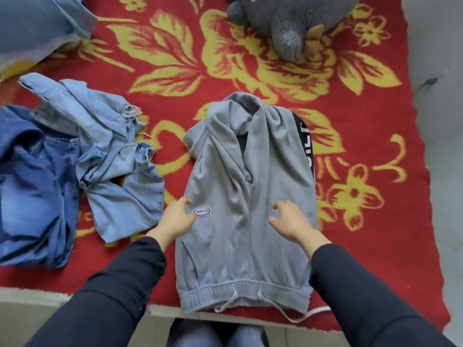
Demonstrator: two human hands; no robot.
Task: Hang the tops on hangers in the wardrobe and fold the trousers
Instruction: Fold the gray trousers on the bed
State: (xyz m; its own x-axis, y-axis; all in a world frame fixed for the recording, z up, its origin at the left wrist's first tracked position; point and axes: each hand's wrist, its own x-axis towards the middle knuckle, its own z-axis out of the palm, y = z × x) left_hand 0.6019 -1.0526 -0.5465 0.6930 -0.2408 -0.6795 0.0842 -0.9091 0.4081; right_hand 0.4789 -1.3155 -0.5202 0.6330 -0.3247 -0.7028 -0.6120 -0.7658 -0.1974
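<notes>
Grey sweatpants (240, 246) lie folded over on the red floral blanket (375, 221), waistband and drawstring toward me, a black printed stripe showing at their right edge. My left hand (176, 217) rests at the trousers' left edge beside an oval logo patch, fingers apart. My right hand (292, 220) lies flat on the fabric's right half, fingers spread. Neither hand grips anything.
A crumpled heap of light blue denim (112, 156) lies to the left, with darker blue jeans (32, 186) beside it. A grey plush toy (290, 23) sits at the far edge. A blue pillow (37, 21) is at top left. The bed's near edge runs below the waistband.
</notes>
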